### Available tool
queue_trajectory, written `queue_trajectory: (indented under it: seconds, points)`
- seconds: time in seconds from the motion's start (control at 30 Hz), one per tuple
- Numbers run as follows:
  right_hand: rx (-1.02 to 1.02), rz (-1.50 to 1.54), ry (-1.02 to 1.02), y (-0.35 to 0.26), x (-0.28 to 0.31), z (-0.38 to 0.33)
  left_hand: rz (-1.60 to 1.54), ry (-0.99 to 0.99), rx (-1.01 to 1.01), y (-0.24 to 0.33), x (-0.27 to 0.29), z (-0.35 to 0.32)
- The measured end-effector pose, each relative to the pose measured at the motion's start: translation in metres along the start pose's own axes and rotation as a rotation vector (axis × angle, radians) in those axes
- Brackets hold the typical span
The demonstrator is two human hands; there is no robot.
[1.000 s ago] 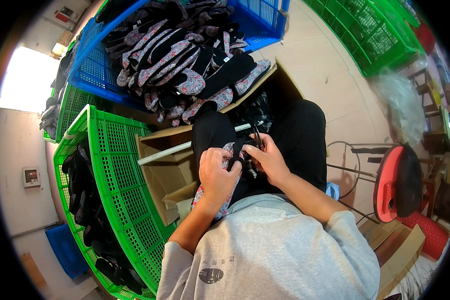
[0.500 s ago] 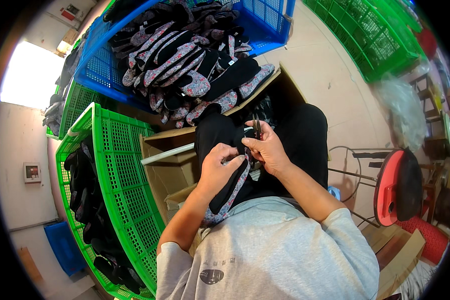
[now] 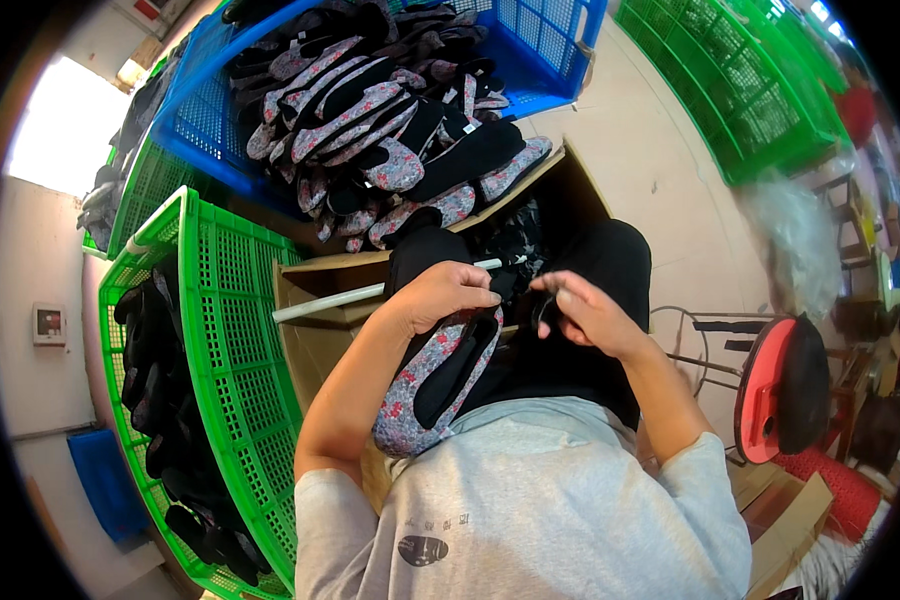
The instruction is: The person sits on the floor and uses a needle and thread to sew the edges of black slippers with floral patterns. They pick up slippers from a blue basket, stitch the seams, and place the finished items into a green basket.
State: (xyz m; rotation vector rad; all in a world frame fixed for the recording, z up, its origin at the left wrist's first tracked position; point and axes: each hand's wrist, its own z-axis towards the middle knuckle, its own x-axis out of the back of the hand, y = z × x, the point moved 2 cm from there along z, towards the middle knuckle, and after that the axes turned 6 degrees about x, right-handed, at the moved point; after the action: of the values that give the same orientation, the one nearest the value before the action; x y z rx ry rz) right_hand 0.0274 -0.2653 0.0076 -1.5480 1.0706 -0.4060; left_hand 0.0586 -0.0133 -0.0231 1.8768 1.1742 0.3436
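Pale tiled floor (image 3: pixel 660 230) spreads beyond the seated person's knees, with a blue crate (image 3: pixel 562 40) heaped with floral and black shoes (image 3: pixel 370 120) ahead, a green crate (image 3: pixel 240 350) close on the left, and a cardboard box (image 3: pixel 578 178) and a white rod (image 3: pixel 330 302) just around the legs. Over the left thigh lies one floral shoe (image 3: pixel 406 408), its black-lined opening turned upward and its rounded lower end close to the grey shirt (image 3: pixel 550 490). Its long axis slants from that rounded end, at lower left, to its far end at upper right, where the left hand (image 3: pixel 445 295) has it; from this grip the shoe therefore runs back toward the body and a little to the left. Thumb and fingers of the left hand pinch the far end together. On the other side, the right hand (image 3: pixel 585 315) hangs apart from the shoe, to the right of that pinched end, with bare space between the two hands. Its fingers are partly curled near a small dark object (image 3: pixel 543 310), but blur makes it impossible to tell whether they are closed on it. Of the two, the left hand is plainly nearer, being in contact; the shoe's far end is the part closest to the right.
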Motion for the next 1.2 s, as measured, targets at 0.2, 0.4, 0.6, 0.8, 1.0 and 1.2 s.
queue_trajectory:
  seconds: [0.2, 0.4, 0.6, 0.8, 1.0, 1.2]
  points:
    - [-0.146, -0.061, -0.148, 0.011, -0.017, 0.000, -0.064, 0.020, 0.088, 0.009, -0.005, 0.000]
    - [-0.187, -0.170, -0.100, 0.009, -0.027, 0.013, -0.088, 0.031, 0.112, 0.003, -0.004, 0.007]
    - [-0.123, -0.217, -0.079, 0.006, -0.033, 0.021, -0.089, 0.031, 0.109, 0.004, -0.006, 0.008]
    - [-0.124, -0.202, -0.065, 0.008, -0.036, 0.025, -0.085, 0.045, 0.129, 0.003, -0.006, 0.011]
    - [-0.117, -0.188, -0.067, 0.012, -0.035, 0.028, -0.043, 0.051, 0.146, 0.003, -0.007, 0.013]
    - [-0.157, -0.115, -0.050, 0.015, -0.037, 0.028, -0.056, 0.076, 0.162, 0.001, -0.007, 0.014]
